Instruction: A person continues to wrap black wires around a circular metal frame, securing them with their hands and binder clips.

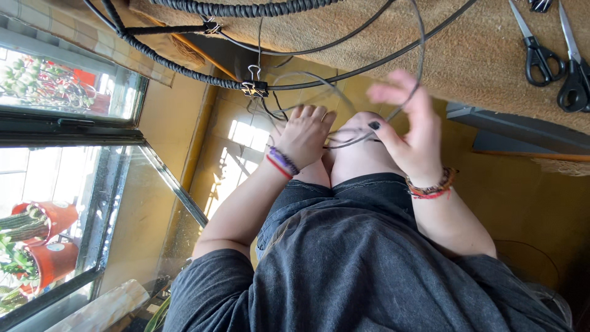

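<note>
Head cam looks down w/ the picture flipped, so the person's lap fills the lower half: dark grey tee, denim shorts, bare knees.

Left hand (305,134) sits at the knees, fingers curled down in a loose fist over a thin dark cord (344,142). Looks like it's pinching the cord, but the fingertips are hidden, so can't tell for sure. Purple and red bracelets (281,162) on that wrist.

Right hand (413,132) is raised just beside it, fingers spread and part open. The cord runs across the fingers and loops up from them in a big arc. Thumb w/ dark nail polish presses toward the strand near the knee. Beaded orange-red bracelets (432,187) on this wrist.

Above the hands: a metal ring frame (344,74), thin and black. Its left stretch is already wrapped in black braided cord (166,61); the right stretch is bare wire. A black binder clip (254,88) bites the ring right where the wrap ends, w/ loose cord ends hanging off it toward the left hand. A 2nd small clip (212,26) sits further along the wrapped part.

Top right, on a tan woven mat (467,55): two black-handled scissors (536,55) lying side by side, well apart from the hands.

Left edge: a glass window (74,184) w/ red plant pots (52,258) and a cactus behind it. Tan floor w/ sun patches near the knees.
</note>
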